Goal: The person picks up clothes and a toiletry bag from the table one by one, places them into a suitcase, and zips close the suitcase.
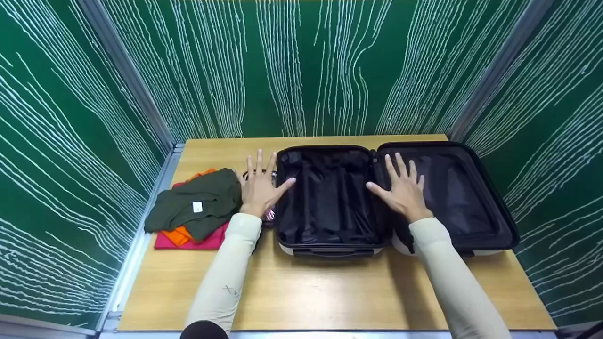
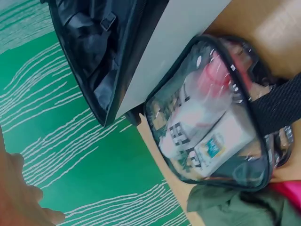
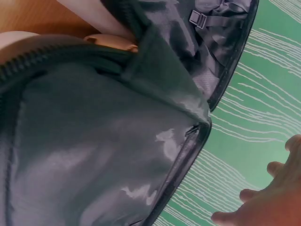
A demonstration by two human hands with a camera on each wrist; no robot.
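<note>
An open suitcase [image 1: 330, 197] with a black lining lies spread on the wooden table, its second half [image 1: 452, 197] to the right. My left hand [image 1: 261, 188], fingers spread and straight, hovers by the suitcase's left edge and holds nothing. Beneath it, mostly hidden in the head view, is a clear zipped pouch [image 2: 207, 117] containing a white bottle and a small white packet. My right hand [image 1: 403, 190] is likewise spread and bare, above the hinge side of the right half. Left of the left hand lies a dark green folded garment [image 1: 198, 202] with a white tag.
Under the green garment, orange cloth [image 1: 179, 235] and red cloth [image 1: 165, 242] stick out. The wooden table [image 1: 330, 296] extends in front of the suitcase. Green walls [image 1: 339, 94] with white lines enclose the back and both sides, with grey metal posts [image 1: 127, 70] at the corners.
</note>
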